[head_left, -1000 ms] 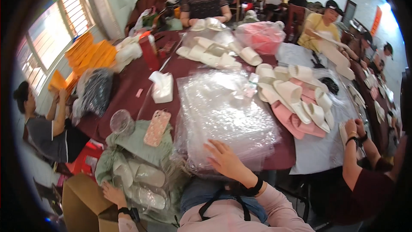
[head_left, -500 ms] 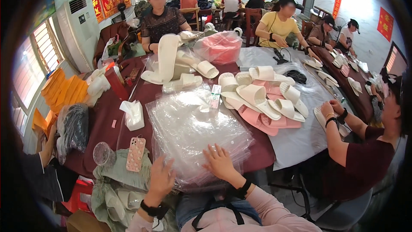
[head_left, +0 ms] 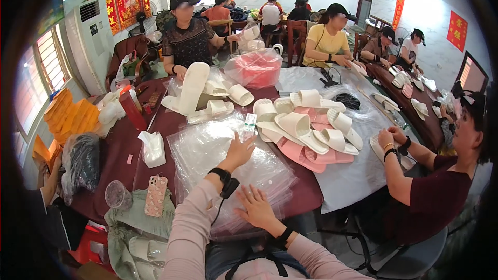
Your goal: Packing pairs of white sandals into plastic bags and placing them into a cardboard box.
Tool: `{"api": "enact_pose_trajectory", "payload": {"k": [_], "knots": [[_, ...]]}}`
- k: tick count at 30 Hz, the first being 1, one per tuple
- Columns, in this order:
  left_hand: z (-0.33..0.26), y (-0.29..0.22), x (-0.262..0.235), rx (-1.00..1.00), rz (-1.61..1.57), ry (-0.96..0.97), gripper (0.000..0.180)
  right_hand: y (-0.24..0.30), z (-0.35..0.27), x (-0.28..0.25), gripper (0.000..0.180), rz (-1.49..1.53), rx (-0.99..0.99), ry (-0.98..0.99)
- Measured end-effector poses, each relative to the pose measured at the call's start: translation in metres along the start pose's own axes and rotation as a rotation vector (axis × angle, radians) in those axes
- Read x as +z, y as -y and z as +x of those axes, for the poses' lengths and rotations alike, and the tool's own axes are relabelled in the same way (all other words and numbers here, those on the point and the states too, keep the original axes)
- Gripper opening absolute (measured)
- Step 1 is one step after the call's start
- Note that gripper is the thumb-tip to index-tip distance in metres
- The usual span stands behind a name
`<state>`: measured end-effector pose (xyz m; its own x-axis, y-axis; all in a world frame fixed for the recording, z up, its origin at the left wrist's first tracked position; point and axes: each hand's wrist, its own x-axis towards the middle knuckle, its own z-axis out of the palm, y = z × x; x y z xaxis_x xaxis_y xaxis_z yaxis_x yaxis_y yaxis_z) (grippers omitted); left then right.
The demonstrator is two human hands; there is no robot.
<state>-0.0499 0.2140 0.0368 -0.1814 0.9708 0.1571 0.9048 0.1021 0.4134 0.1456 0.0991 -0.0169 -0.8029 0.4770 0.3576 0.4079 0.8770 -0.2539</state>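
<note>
My left hand (head_left: 239, 150) reaches forward over a stack of clear plastic bags (head_left: 202, 161), its fingers spread and nothing in it. Just beyond its fingertips, on the far part of the stack, lies a small green-and-white packet (head_left: 250, 120). My right hand (head_left: 257, 209) rests flat with fingers apart on the near part of the bags. Past the stack to the right is a heap of white slide slippers (head_left: 295, 127) with pink slippers (head_left: 298, 158) beneath. More white slippers, one standing tall (head_left: 193, 91), are at the far side of the table.
A tissue pack (head_left: 152, 149), a clear plastic cup (head_left: 118, 195) and a phone in a pink case (head_left: 155, 196) lie to the left. A sack (head_left: 136, 218) with slippers hangs below. Co-workers sit around the maroon table (head_left: 111, 161); one at right handles a slipper.
My left hand has moved from the near left edge of the bags forward and right, toward the small packet. My right hand has shifted slightly nearer. The person opposite now lifts bagged white slippers.
</note>
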Motion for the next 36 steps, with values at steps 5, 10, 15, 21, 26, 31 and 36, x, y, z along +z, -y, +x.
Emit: {"api": "enact_pose_trajectory", "payload": {"k": [5,10,15,21,26,31,36], "knots": [[0.025,0.008,0.034,-0.038,-0.080,-0.055,0.043,-0.003,-0.002,-0.006,0.063,0.011,0.008,0.027],[0.028,0.019,0.055,-0.113,-0.367,-0.307,0.037,0.004,0.003,-0.002,0.059,0.010,0.013,0.111],[0.070,0.000,0.082,-0.008,-0.383,-0.610,0.038,-0.020,-0.001,-0.013,0.060,0.005,0.077,0.100],[0.041,0.042,0.032,-0.424,-0.803,-0.379,0.070,0.001,0.006,0.001,0.060,-0.001,-0.048,0.067],[-0.051,-0.005,-0.031,0.071,-0.648,-0.234,0.047,-0.013,0.003,-0.012,0.061,-0.050,-0.010,0.074],[-0.208,0.006,-0.090,0.067,-0.478,-0.413,0.039,0.001,0.003,-0.007,0.061,-0.043,-0.042,0.078],[-0.285,0.038,-0.085,-0.232,-0.300,-0.439,0.038,0.000,0.002,-0.015,0.061,-0.082,0.027,0.061]]}}
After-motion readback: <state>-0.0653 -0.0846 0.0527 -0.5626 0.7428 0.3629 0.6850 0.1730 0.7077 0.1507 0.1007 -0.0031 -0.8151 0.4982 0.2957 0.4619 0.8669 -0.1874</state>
